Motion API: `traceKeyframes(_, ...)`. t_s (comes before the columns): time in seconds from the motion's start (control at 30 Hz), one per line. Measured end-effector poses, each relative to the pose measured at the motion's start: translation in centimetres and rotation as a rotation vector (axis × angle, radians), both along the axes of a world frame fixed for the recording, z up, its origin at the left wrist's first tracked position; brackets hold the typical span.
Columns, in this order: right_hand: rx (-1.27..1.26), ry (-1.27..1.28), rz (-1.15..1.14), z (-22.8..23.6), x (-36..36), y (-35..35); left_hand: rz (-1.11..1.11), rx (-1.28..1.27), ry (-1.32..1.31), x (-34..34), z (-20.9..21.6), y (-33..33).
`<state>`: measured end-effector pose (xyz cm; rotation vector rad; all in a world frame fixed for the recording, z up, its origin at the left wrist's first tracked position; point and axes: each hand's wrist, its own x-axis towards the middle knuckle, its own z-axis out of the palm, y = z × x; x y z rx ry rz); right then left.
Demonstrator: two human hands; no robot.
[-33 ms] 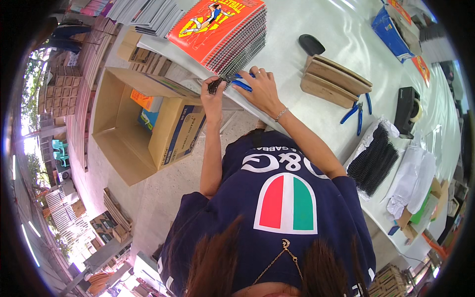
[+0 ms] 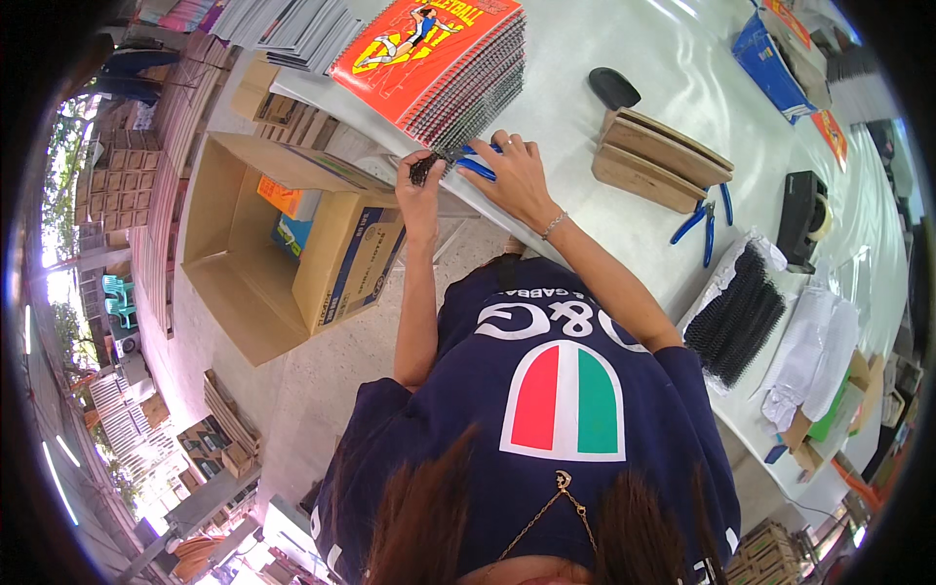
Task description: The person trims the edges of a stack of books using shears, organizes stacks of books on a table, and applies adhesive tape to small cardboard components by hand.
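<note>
At the near table edge, the fingers of my left hand (image 2: 418, 198) are closed around a small bunch of dark wire spirals (image 2: 421, 173). My right hand (image 2: 524, 185) grips blue-handled pliers (image 2: 477, 168), whose jaws point left and meet or nearly meet the bunch; the exact contact is too small to make out. Just beyond both hands rises a stack of spiral-bound notebooks (image 2: 429, 49) with a red-orange cover picturing a volleyball player. Their wire-bound edges face right, and the nearest corner almost reaches my fingers.
Below the table's left edge stands an open cardboard box (image 2: 249, 278) with a few notebooks inside. To the right on the table lie brown boards (image 2: 658, 161), more blue-handled pliers (image 2: 709, 229), a black mouse-shaped object (image 2: 614, 88), a tape dispenser (image 2: 801, 219) and a tray of black spirals (image 2: 736, 317).
</note>
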<state>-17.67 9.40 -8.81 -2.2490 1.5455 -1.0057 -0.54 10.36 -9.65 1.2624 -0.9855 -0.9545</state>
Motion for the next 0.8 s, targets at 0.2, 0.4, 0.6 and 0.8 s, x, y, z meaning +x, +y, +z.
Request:
traceKeyframes(0.2, -0.07, 0.014, 0.006, 0.0, 0.3, -0.4, 0.01, -0.003, -0.223, 0.4, 0.3, 0.0)
traceKeyframes(0.4, 0.138, -0.057, 0.053, 0.1, 0.4, -0.1, 0.03, 0.039, -0.254, 0.2, 0.9, 0.0)
traceKeyframes(0.6, 0.051, -0.019, -0.028, -0.3, 0.0, 0.7, 0.072, 0.035, 0.026, 0.5, -0.4, -0.2)
traceKeyframes(0.8, 0.041, 0.024, -0.028, -0.5, -0.3, 0.5, -0.073, 0.052, -0.102, 0.5, -0.5, 0.1)
